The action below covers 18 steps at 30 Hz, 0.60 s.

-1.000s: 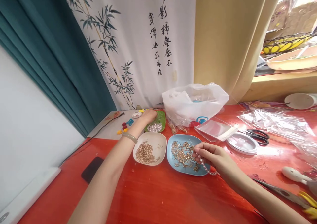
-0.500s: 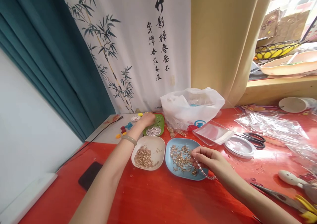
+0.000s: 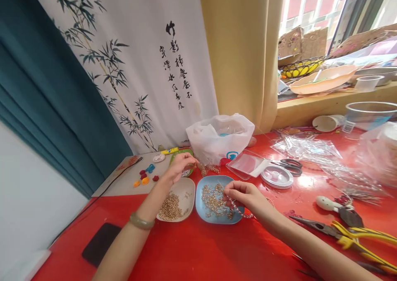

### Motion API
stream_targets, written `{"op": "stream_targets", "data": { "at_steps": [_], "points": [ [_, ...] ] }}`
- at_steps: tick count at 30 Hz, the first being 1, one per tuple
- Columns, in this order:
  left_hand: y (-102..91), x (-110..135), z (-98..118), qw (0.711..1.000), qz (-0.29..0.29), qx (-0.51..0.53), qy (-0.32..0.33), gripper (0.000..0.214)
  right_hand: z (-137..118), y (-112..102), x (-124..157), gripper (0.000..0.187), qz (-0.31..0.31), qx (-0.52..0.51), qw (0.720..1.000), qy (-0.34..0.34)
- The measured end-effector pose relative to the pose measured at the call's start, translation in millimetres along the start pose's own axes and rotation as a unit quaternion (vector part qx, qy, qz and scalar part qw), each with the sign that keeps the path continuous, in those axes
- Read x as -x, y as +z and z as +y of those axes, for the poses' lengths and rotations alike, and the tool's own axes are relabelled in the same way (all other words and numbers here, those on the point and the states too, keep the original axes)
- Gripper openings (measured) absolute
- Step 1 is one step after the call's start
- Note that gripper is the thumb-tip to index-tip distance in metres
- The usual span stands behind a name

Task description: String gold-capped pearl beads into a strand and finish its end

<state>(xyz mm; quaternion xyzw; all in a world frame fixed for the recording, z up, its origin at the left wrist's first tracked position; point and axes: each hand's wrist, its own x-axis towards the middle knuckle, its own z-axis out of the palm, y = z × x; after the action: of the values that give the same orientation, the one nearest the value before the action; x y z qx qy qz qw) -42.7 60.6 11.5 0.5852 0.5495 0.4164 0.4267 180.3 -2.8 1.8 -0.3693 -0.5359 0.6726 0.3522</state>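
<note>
My left hand (image 3: 180,167) hovers over the green dish (image 3: 173,156) of silvery beads, fingers pinched together on something too small to make out. A green bangle (image 3: 142,222) sits on that wrist. My right hand (image 3: 245,196) rests at the right rim of the blue dish (image 3: 201,210) of gold findings and pinches a short strand of pale beads (image 3: 243,214) that trails toward my wrist. A white dish (image 3: 187,190) of copper-coloured beads lies between the two hands.
A white plastic bag (image 3: 218,136), a clear box (image 3: 248,164), a thread spool (image 3: 276,176) and scissors (image 3: 290,164) lie behind the dishes. Yellow-handled pliers (image 3: 347,235) sit at the right, a dark phone (image 3: 99,243) at the left. Small coloured charms (image 3: 145,176) lie on a pale board.
My left hand has pulled back from the green dish toward me, fingers pinched. My right hand keeps the bead strand at the blue dish. The view has swung to the right.
</note>
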Motion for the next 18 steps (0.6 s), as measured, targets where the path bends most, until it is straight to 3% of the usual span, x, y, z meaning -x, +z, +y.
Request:
{"op": "stream_targets", "data": {
  "at_steps": [4, 8, 18],
  "points": [
    [28.1, 26, 16, 0.996, -0.043, 0.082, -0.01, 0.006, -2, 1, 1, 0.018, 0.006, -0.003, 1.0, -0.007],
    [42.9, 46, 27, 0.989, -0.067, 0.13, -0.019, 0.005, -6, 4, 5, 0.017, 0.009, -0.002, 1.0, -0.012],
    [54.1, 59, 28, 0.991, -0.018, 0.136, -0.012, 0.005, -13, 12, 11, 0.013, 0.017, -0.04, 0.999, -0.008]
  ]
}}
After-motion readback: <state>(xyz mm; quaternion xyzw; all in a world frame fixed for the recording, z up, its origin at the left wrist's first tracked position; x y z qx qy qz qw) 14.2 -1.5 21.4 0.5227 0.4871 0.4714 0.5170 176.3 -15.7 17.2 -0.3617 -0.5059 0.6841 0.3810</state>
